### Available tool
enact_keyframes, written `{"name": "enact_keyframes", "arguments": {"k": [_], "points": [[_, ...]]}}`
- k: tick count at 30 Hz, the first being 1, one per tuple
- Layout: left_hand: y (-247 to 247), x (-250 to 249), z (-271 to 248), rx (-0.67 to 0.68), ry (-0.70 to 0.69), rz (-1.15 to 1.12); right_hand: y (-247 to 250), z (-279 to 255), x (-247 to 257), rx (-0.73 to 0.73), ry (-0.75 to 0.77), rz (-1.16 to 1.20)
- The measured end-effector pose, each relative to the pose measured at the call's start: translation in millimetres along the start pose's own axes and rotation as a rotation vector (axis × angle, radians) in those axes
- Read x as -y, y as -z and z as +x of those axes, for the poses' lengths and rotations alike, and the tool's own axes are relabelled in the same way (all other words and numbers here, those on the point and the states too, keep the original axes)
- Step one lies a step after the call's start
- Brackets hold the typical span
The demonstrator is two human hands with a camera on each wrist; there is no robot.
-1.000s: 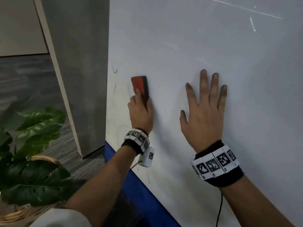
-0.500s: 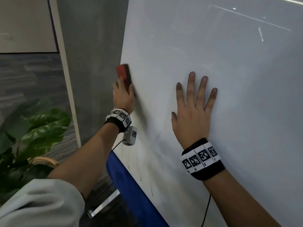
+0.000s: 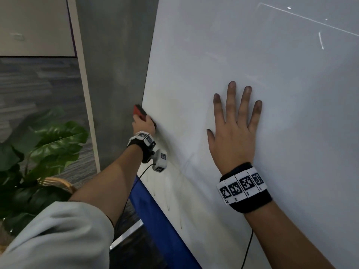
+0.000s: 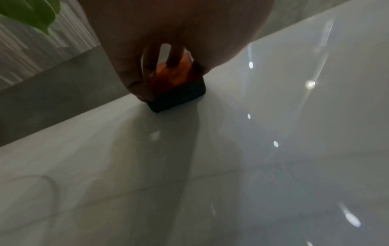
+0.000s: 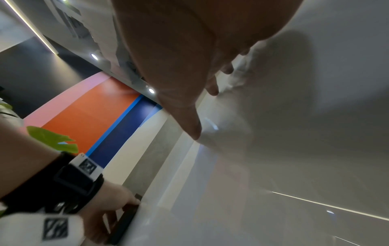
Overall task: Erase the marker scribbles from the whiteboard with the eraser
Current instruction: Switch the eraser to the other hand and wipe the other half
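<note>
My left hand (image 3: pixel 144 124) grips the red-and-black eraser (image 3: pixel 139 112) and presses its dark felt face against the whiteboard (image 3: pixel 194 55) right at the board's left edge. In the left wrist view the fingers curl over the eraser (image 4: pixel 179 88), felt side flat on the board (image 4: pixel 273 149). My right hand (image 3: pixel 234 131) lies flat on the board to the right, fingers spread and straight. The right wrist view shows that palm and thumb (image 5: pixel 189 123) on the board, with the left hand (image 5: pixel 109 204) and eraser (image 5: pixel 124 221) low at the left. Faint grey smears (image 3: pixel 169 199) remain near the lower left of the board.
A grey wall panel (image 3: pixel 114 74) stands just left of the board's edge. A leafy potted plant (image 3: pixel 38 152) in a woven basket (image 3: pixel 60 183) sits at the lower left. A blue band (image 3: pixel 159 220) runs under the board. Cables hang from both wrists.
My left hand has slid the eraser leftward, from inside the board to its left edge. The right hand has stayed flat on the board. The head view has shifted.
</note>
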State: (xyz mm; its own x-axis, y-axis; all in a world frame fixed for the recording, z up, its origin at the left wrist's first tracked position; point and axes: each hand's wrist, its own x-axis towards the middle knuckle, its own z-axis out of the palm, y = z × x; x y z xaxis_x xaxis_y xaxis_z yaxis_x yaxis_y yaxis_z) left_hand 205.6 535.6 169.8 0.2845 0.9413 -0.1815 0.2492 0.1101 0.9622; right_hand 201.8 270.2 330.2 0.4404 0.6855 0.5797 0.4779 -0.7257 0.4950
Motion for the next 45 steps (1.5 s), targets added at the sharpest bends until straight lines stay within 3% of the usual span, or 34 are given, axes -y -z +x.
{"name": "enact_keyframes", "arguments": {"k": [2,7,10,12,15,18,20,22,25,27,29,31,36,38,42,45], "points": [[6,-21,-5,-0.018,-0.095,-0.033,0,0,0,-0.001,0.004,0.002],[8,-86,-53,-0.076,-0.637,-0.209,2,0,4,0.005,-0.020,0.029],[8,-76,-58,-0.063,-0.770,-0.163,1,-2,3,-0.002,-0.008,0.029],[6,-48,-44,-0.069,-0.703,-0.126,0,-4,1,-0.004,-0.001,0.022],[-1,23,-26,-0.019,-0.377,-0.013,-3,-5,2,-0.002,-0.006,0.011],[-5,95,-33,0.151,-0.035,0.152,-3,-8,4,-0.007,-0.013,0.018],[-11,111,-45,0.168,0.046,0.156,-4,-9,4,-0.015,-0.009,0.016],[-18,94,-53,0.110,-0.029,0.067,-5,-8,5,-0.025,-0.015,0.005],[-16,46,-67,-0.013,-0.284,-0.074,-6,-9,9,-0.034,-0.036,0.016],[-12,19,-75,-0.044,-0.477,-0.106,-6,-8,12,-0.055,-0.062,0.042],[-12,13,-77,-0.053,-0.557,-0.105,-8,-9,14,-0.063,-0.070,0.050],[-18,34,-69,-0.056,-0.521,-0.079,-10,-13,15,-0.070,-0.059,0.040],[-27,71,-64,-0.063,-0.180,-0.029,-17,-30,-3,-0.054,0.042,0.056],[-32,60,-90,-0.084,-0.234,-0.013,-17,-32,-8,-0.050,0.072,0.032],[-53,61,-183,-0.040,-0.532,-0.146,-14,-34,-7,-0.042,0.084,0.035],[-61,90,-208,0.037,-0.518,-0.143,-15,-39,-9,-0.052,0.069,0.030]]}}
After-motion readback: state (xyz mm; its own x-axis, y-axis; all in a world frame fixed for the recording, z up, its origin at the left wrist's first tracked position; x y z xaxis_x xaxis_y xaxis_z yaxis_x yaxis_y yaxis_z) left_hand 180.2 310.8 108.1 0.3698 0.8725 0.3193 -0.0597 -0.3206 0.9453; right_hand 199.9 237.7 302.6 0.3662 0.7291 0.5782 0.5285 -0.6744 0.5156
